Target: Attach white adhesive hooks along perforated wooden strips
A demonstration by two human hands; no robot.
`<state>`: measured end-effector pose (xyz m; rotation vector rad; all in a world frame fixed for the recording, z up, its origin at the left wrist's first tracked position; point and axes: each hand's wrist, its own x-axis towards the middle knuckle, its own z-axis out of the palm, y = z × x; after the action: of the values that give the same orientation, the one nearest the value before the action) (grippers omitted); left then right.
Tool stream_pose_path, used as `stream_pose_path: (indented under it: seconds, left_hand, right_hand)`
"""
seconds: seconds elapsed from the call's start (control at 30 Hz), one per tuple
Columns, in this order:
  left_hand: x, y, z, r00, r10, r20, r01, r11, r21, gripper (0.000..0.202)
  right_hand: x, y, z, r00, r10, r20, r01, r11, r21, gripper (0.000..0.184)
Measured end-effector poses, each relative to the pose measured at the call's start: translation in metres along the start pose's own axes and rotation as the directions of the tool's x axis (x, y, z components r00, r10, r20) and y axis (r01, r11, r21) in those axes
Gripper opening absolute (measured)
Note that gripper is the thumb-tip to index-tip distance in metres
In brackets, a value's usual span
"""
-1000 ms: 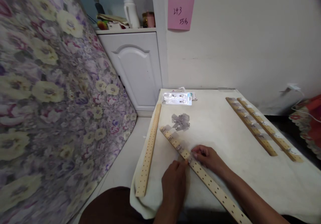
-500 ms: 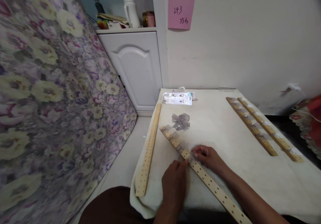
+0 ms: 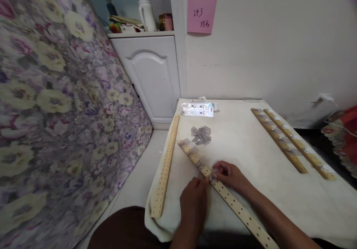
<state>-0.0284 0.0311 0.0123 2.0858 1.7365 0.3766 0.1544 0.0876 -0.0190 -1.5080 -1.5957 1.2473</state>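
Observation:
A long wooden strip with rows of holes [image 3: 237, 208] lies slanted across the cloth-covered table [image 3: 251, 148]. Several small clear-and-metal clips are fixed along its far end. My left hand [image 3: 193, 204] rests against the strip's near side, fingers closed, fingertips touching the wood. From the far side my right hand [image 3: 231, 175] pinches a small clip [image 3: 213, 175] onto the strip. A loose heap of the same clips [image 3: 200, 135] lies just beyond the strip's far end.
A second holed strip [image 3: 165, 167] lies along the table's left edge. Two strips fitted with clips [image 3: 290, 142] lie at the right. A clear blister pack [image 3: 196, 109] sits at the back. A flowered mattress stands at the left, a white cabinet [image 3: 150, 74] behind.
Almost nothing differs. My right hand's fingers have shifted slightly at the clip on the strip; the left hand has stayed where it was.

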Motion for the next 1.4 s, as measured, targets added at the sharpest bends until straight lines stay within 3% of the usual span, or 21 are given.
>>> stream_pose_path:
  seconds: [0.6,0.97,1.1,1.23,1.4]
  left_hand:
    - [0.0,0.001,-0.002,1.0,-0.006,-0.009,0.006,1.0,0.018,0.033]
    - [-0.002,-0.005,-0.001,0.996,0.026,-0.081,-0.037,0.99,-0.138,0.036]
    - [-0.002,-0.008,0.002,0.984,0.007,-0.178,-0.057,0.96,-0.276,0.031]
    - [-0.001,-0.008,0.002,0.976,-0.033,-0.216,-0.045,0.937,-0.346,0.028]
    - [0.0,-0.007,0.001,0.983,-0.068,-0.171,0.003,0.934,-0.356,0.029]
  right_hand:
    - [0.002,0.0,0.008,0.996,0.056,-0.075,-0.055,0.998,0.016,0.024]
    - [-0.002,0.001,0.006,1.0,0.011,-0.003,-0.01,0.983,0.182,0.028]
    - [-0.006,-0.001,-0.004,0.999,0.037,-0.023,-0.03,0.97,0.24,0.027]
    - [0.009,0.002,-0.019,0.992,0.026,-0.125,-0.001,0.98,0.2,0.021]
    - [0.052,-0.002,-0.021,0.968,0.004,-0.251,0.043,0.982,0.184,0.019]
